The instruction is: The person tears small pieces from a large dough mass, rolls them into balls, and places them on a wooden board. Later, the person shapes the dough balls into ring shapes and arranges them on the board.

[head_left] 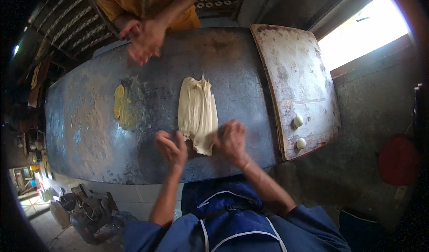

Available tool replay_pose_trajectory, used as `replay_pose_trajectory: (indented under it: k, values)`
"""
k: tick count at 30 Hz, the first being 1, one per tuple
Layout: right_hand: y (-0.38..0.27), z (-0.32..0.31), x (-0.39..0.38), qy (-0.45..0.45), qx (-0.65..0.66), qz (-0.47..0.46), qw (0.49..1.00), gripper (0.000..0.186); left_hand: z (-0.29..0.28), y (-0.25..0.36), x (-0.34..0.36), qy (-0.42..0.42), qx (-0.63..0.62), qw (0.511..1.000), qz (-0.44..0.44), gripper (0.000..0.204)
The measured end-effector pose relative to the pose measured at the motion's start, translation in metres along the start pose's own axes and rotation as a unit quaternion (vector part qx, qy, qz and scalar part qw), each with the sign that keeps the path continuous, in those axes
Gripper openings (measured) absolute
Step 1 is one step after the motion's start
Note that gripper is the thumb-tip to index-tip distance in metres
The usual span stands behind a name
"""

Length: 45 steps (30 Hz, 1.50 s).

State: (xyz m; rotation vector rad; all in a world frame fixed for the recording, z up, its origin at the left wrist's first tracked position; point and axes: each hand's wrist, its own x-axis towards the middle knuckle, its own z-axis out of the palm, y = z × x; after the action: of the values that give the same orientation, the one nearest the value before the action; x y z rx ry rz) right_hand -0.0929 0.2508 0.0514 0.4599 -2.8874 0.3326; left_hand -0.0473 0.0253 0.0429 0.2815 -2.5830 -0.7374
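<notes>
A long slab of pale cream dough (198, 113) lies on the dark worktable, its surface ridged lengthwise, with small peaks at the far end. At the near left corner of the dough is my left hand (172, 149), thumb apart from loosely bent fingers, with nothing visible in it. My right hand (232, 142) is by the dough's near right edge, its fingers curled and blurred by motion. Whether those fingertips pinch the dough cannot be made out.
Left of the dough, a yellow greasy smear (120, 102) and scattered flour (89, 122) mark the worktable (232, 69). Stacked boards (299, 78) at the right carry two small pale dough balls (298, 120). Across the table, a co-worker's blurred hands (145, 40) are close together. Racks stand behind.
</notes>
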Motion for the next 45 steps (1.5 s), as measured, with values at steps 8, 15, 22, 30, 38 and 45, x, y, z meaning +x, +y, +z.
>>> replay_pose_trajectory:
  k: [8, 15, 22, 30, 38, 45]
  values:
    - [0.081, -0.030, -0.020, -0.054, 0.118, -0.035, 0.991, 0.040, -0.041, -0.043, 0.002, -0.079, -0.067, 0.994, -0.015, 0.025]
    - [0.084, -0.001, -0.068, -0.084, 0.239, -0.090, 0.963, 0.040, -0.034, -0.027, -0.053, -0.107, -0.135, 0.973, 0.151, 0.031]
    - [0.018, 0.004, -0.025, 0.086, 0.189, -0.064, 0.976, 0.036, 0.000, -0.003, -0.009, -0.035, -0.079, 0.996, -0.009, 0.032]
    - [0.056, -0.004, 0.007, 0.061, 0.166, -0.013, 0.984, 0.035, -0.009, -0.027, -0.012, -0.064, -0.058, 0.993, -0.076, 0.030]
    - [0.093, -0.023, -0.038, -0.029, 0.136, -0.020, 0.990, 0.042, -0.041, -0.066, -0.022, -0.020, -0.027, 0.997, -0.063, 0.028]
    - [0.102, -0.006, -0.085, 0.046, 0.172, -0.075, 0.981, 0.028, -0.085, -0.051, -0.025, -0.191, -0.026, 0.980, 0.052, 0.047]
